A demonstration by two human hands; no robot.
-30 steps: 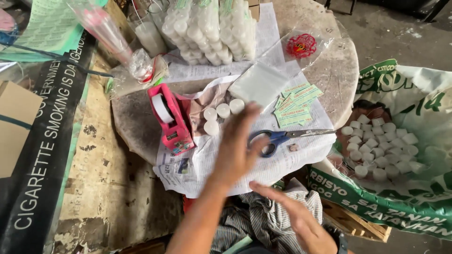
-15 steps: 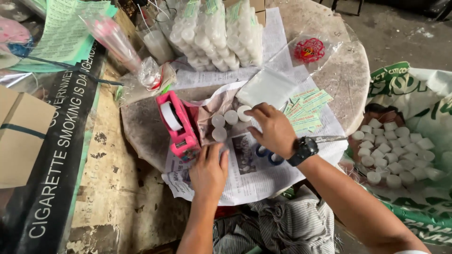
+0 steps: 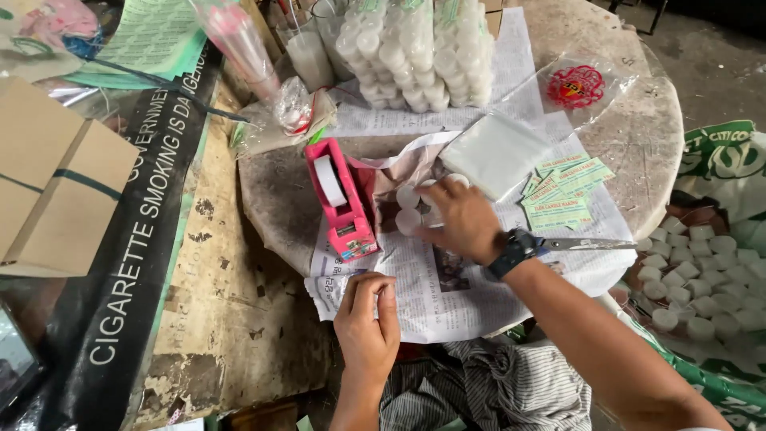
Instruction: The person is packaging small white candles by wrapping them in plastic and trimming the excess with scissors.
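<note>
Round stone table [image 3: 638, 136], worn and pale, with newspaper [image 3: 447, 295] spread across its near half. Bare concrete floor off to the upper right. To the left, a scuffed board and a black banner [image 3: 120, 263] with white lettering, a cardboard box [image 3: 56, 183] beside it.

Right hand [image 3: 463, 219] is down on the small white candles [image 3: 408, 209] grouped on the paper just right of the pink tape dispenser [image 3: 339, 199]; its fingers curl over them, touching the nearest ones, though whether any is actually gripped I cannot tell. A dark watch sits on that wrist. Left hand [image 3: 367, 319] rests at the newspaper's near edge, fingers pressed together and bent onto the sheet.

Scissors [image 3: 582, 243] lie partly hidden behind the right wrist, blades pointing right. Green labels [image 3: 566, 187] fan out beyond them, next to a stack of clear bags [image 3: 495, 152].

Containers now: at the table's far side, clear plastic packs [image 3: 423, 48] stuffed with white candles, stacked upright. On the right, an open green-and-white sack [image 3: 726, 160] holds loose candles in a heap.
</note>
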